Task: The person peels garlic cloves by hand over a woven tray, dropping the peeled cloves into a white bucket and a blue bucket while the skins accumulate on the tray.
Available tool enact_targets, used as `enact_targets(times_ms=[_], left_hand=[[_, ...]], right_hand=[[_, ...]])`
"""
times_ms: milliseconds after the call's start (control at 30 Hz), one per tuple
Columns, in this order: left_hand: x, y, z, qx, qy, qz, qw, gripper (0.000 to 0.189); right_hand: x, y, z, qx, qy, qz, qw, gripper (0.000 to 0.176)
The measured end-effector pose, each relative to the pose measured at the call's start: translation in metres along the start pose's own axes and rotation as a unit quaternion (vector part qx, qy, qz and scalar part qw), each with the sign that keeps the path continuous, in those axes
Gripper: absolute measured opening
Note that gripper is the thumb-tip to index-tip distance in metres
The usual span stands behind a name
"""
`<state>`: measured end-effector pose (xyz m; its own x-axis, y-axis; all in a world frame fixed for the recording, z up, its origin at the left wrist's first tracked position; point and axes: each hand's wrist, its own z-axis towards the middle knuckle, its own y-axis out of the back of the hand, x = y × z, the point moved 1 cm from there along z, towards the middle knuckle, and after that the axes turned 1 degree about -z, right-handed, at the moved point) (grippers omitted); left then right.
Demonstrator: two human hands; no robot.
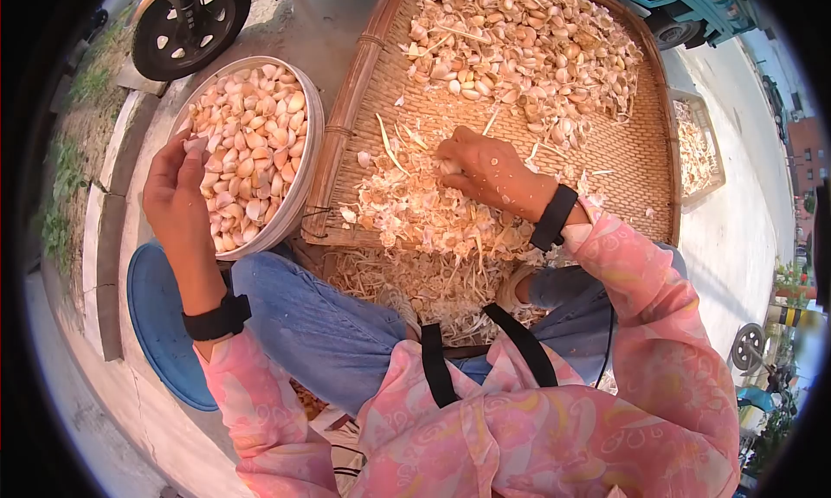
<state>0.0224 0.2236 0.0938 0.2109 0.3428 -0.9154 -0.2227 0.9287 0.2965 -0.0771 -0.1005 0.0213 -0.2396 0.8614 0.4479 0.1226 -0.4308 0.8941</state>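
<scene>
A white bucket [313, 143] at the left is heaped with garlic cloves [251, 156]. Over its near left rim, my left hand [177, 186] is closed, with a pinkish garlic clove [197, 144] between thumb and fingers. My right hand [500, 171] is above the woven tray [381, 109], its fingers curled round a pale piece of garlic that they mostly hide. Loose garlic skins [433, 211] lie under and in front of this hand. Farther back on the tray is a big pile of garlic cloves and broken bulbs [537, 48].
Dry skins and stalks [381, 277] cover the ground between my legs. A blue round stool or lid [164, 325] is beside my left leg. A plastic crate [697, 147] of garlic stands right of the tray. A wheel [190, 31] and a teal vehicle [692, 5] are behind.
</scene>
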Motion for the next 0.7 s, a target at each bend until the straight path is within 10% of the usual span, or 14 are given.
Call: enact_targets(times_ms=[100,333,700], left_hand=[[0.011,-0.006,0.000,-0.003,-0.082,0.197,0.977,0.028],[-0.006,-0.143,-0.127,0.370,0.164,-0.132,0.905,0.025],[-0.051,-0.159,-0.166,0.324,0.202,-0.287,0.879,0.020]], right_hand=[[0.000,0.002,-0.003,-0.010,-0.038,0.053,0.998,0.025],[0.040,0.026,-0.031,-0.055,-0.062,0.225,0.971,0.026],[0.021,0.039,-0.066,-0.057,-0.063,0.441,0.893,0.018]])
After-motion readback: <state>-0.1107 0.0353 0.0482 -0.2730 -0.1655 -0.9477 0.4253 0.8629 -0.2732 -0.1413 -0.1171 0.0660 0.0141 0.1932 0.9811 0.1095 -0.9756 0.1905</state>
